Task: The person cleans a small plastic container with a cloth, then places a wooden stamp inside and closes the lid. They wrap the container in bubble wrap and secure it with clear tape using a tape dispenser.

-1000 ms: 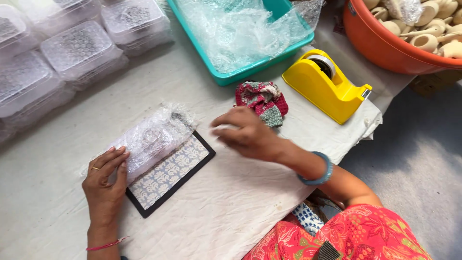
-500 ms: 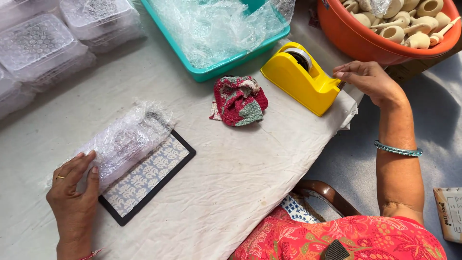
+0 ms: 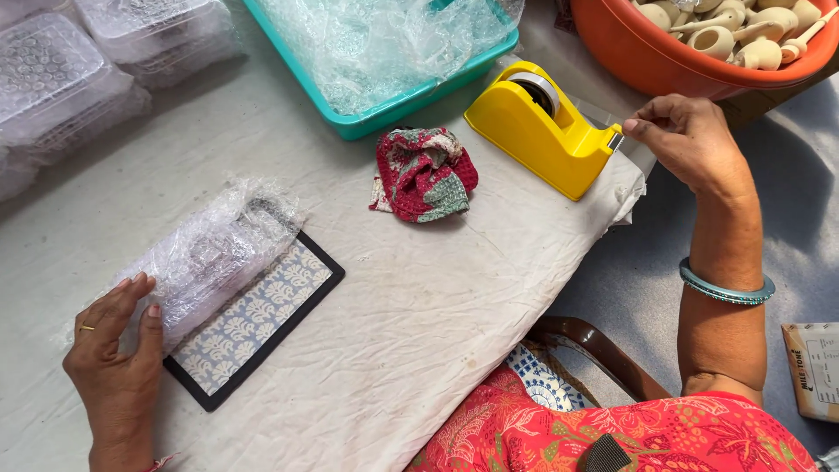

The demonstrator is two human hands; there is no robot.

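The left hand (image 3: 118, 350) lies flat with its fingers spread on a bubble-wrapped bundle (image 3: 210, 253), pressing it down onto a flat patterned board with a black rim (image 3: 262, 336). It presses and does not grip, so the wrap could spring open or the bundle could slide off the board, because nothing sticks it shut yet. The right hand (image 3: 690, 140) has its fingertips pinched at the cutting end of the yellow tape holder (image 3: 546, 131), and the bit of tape there is too small to see. The tape could stick to itself or tear crooked if it is pulled sideways, and the holder sits near the edge of the white cloth (image 3: 393, 350), so a hard tug might drag it off. Far above the left fingers is a big teal tray (image 3: 384, 109) full of bubble wrap. Above the right fingers is an orange tub (image 3: 647, 61) of pale clay cups. Up past the left fingers sit clear plastic boxes (image 3: 61, 79). Between the hands lies a crumpled red and green rag (image 3: 424, 170). Far below the right wrist is a small brown card box with a white label (image 3: 813, 367).
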